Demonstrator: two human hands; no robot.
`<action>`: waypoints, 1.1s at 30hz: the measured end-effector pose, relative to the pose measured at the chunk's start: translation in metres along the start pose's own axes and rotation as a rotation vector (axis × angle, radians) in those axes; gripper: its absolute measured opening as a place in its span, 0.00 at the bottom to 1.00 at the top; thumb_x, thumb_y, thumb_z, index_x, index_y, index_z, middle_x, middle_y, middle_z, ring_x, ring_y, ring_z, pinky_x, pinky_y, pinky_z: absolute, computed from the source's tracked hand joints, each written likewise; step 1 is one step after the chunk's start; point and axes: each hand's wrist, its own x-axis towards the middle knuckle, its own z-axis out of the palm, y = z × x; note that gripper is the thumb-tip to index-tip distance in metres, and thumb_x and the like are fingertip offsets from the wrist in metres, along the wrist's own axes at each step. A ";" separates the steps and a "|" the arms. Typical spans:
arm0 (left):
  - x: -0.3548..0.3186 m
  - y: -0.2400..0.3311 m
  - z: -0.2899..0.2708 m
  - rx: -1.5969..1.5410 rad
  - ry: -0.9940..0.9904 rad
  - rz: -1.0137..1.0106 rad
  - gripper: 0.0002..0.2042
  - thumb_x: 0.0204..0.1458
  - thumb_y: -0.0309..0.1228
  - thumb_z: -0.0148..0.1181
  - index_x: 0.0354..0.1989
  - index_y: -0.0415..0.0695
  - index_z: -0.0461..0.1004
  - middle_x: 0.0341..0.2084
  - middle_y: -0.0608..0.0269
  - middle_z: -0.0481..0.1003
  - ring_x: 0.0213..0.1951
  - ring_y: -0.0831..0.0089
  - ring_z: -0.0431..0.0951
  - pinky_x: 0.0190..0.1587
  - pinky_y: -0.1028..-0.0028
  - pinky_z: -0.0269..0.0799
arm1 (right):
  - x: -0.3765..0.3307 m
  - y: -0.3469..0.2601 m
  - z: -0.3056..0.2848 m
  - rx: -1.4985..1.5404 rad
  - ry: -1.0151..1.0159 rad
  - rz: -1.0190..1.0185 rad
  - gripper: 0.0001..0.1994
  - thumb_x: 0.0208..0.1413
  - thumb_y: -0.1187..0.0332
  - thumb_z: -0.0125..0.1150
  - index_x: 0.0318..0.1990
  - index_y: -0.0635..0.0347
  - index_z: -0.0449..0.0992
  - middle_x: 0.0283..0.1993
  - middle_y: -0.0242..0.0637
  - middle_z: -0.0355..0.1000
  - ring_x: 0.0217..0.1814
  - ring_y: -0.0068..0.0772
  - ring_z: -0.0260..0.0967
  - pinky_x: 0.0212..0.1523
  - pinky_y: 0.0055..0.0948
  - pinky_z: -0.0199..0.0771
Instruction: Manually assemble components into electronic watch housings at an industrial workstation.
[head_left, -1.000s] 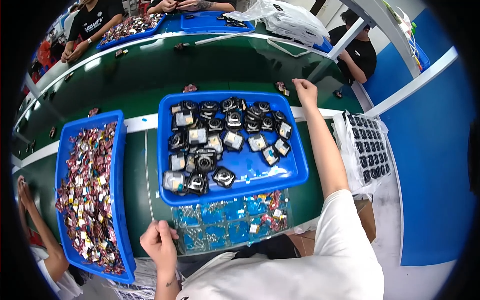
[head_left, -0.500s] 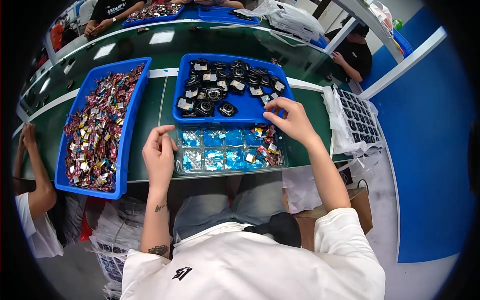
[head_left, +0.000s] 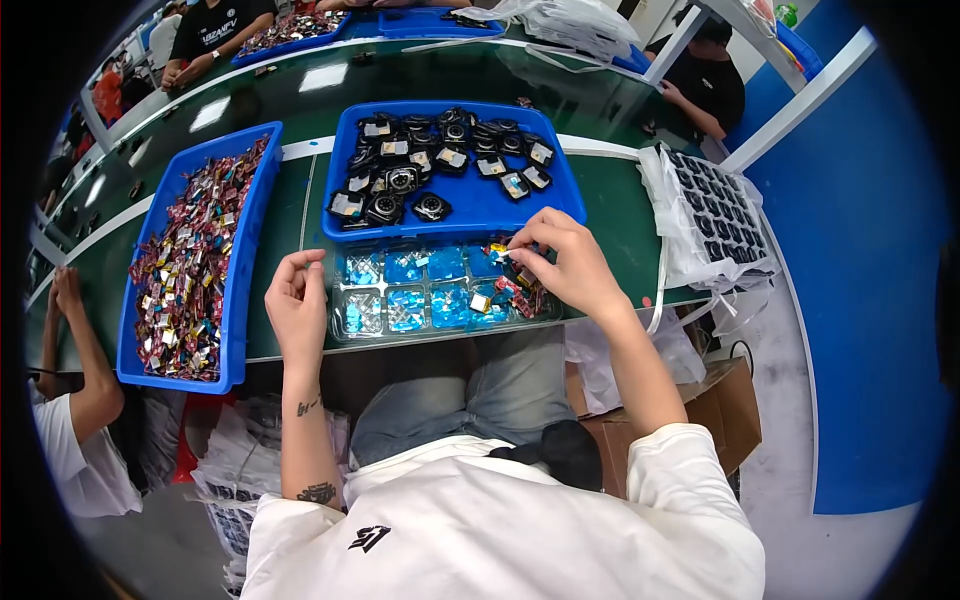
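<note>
My right hand (head_left: 568, 262) is closed in a pinch over the back right compartments of a clear divided tray (head_left: 345, 335). At its fingertips is a small yellow and silver electronic part (head_left: 497, 250). More small red, yellow and silver parts (head_left: 515, 297) lie under that hand. Blue film pieces (head_left: 450, 300) fill several compartments. At the tray's left side my left hand (head_left: 298, 305) hovers with curled fingers, thumb and forefinger together; anything between them is too small to make out. Just behind the clear tray, a blue tray (head_left: 480, 208) holds several black watch cases (head_left: 402, 180).
A long blue bin (head_left: 235, 330) heaped with small red parts stands at left. White-wrapped trays of black pieces (head_left: 712, 205) sit at right. A cardboard box (head_left: 725, 410) is below the table. Co-workers sit opposite and at left, one with clasped hands (head_left: 66, 288).
My right hand has moved down and left, from the blue tray's front edge to the parts in the clear tray. My left hand's fingers have curled closer together. The whole view has shifted slightly.
</note>
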 end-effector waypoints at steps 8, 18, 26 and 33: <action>-0.006 0.009 0.003 -0.052 0.000 -0.003 0.06 0.56 0.21 0.54 0.40 0.37 0.74 0.21 0.74 0.70 0.23 0.90 0.65 0.26 0.87 0.57 | 0.023 -0.020 0.004 0.879 -0.022 0.347 0.06 0.56 0.73 0.61 0.36 0.66 0.74 0.32 0.36 0.76 0.33 0.19 0.72 0.34 0.19 0.72; 0.015 0.066 0.028 0.105 -0.301 0.298 0.14 0.37 0.22 0.69 0.36 0.40 0.78 0.36 0.62 0.78 0.34 0.74 0.72 0.33 0.78 0.65 | 0.066 -0.060 0.044 1.186 0.000 0.487 0.06 0.56 0.73 0.61 0.37 0.66 0.72 0.31 0.40 0.76 0.32 0.25 0.75 0.34 0.19 0.74; 0.027 0.052 0.023 0.039 -0.289 0.377 0.07 0.39 0.19 0.68 0.28 0.39 0.78 0.26 0.61 0.79 0.29 0.70 0.75 0.33 0.76 0.69 | 0.077 -0.065 0.054 1.228 -0.016 0.489 0.05 0.55 0.75 0.61 0.35 0.67 0.71 0.35 0.42 0.75 0.34 0.28 0.76 0.36 0.20 0.77; 0.012 0.054 0.026 -0.399 -0.225 -0.220 0.04 0.46 0.19 0.66 0.30 0.34 0.77 0.28 0.60 0.78 0.28 0.81 0.74 0.31 0.82 0.68 | 0.067 -0.062 0.049 0.645 -0.003 0.086 0.18 0.42 0.72 0.70 0.44 0.61 0.75 0.50 0.40 0.72 0.48 0.30 0.71 0.38 0.25 0.70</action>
